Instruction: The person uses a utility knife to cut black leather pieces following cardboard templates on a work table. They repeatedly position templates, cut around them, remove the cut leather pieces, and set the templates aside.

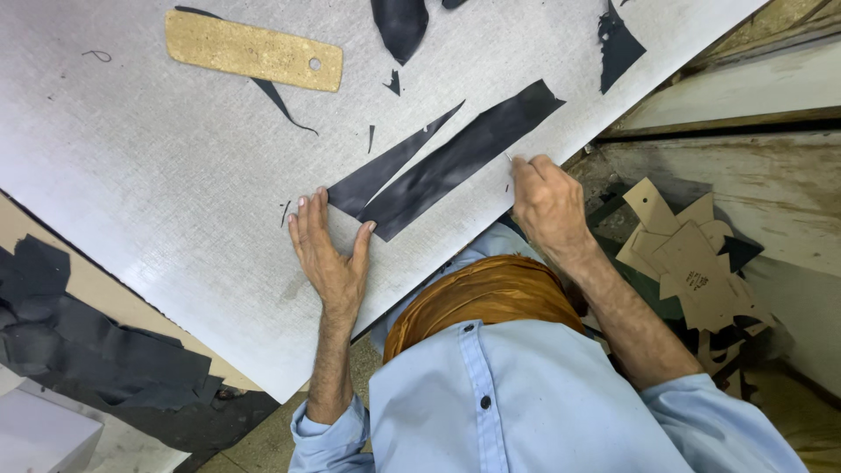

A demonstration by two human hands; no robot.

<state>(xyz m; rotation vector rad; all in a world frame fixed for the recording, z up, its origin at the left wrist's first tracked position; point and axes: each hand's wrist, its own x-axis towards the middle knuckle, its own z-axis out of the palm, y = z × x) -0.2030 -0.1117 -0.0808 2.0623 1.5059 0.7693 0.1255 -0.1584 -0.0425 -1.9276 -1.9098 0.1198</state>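
Spread across the frame is a pale grey cutting board (175, 175), and on it we are looking at the wide black strip (455, 162) lying slantwise near the board's lower right edge; our left hand (328, 250) is lying flat with fingers spread, its fingertips and thumb pressing on the strip's lower end and touching the narrow black wedge (390, 166) that is lying just beside it; our right hand (547, 206) is curled closed at the strip's right edge, apparently pinching a thin blade whose tip barely shows, though we cannot tell the tool for certain; we are judging that the step in hand is cutting or trimming along the strip's long edge, and that any further stroke is calling for the left hand's firm pressure so the material does not slide; farther up, a tan cork block (254, 52) with a hole is resting on the board, with black offcuts (399, 26) scattered near the top edge; off the board, brown card templates (692, 254) are lying at the right and a heap of black scraps (96, 350) at the lower left.
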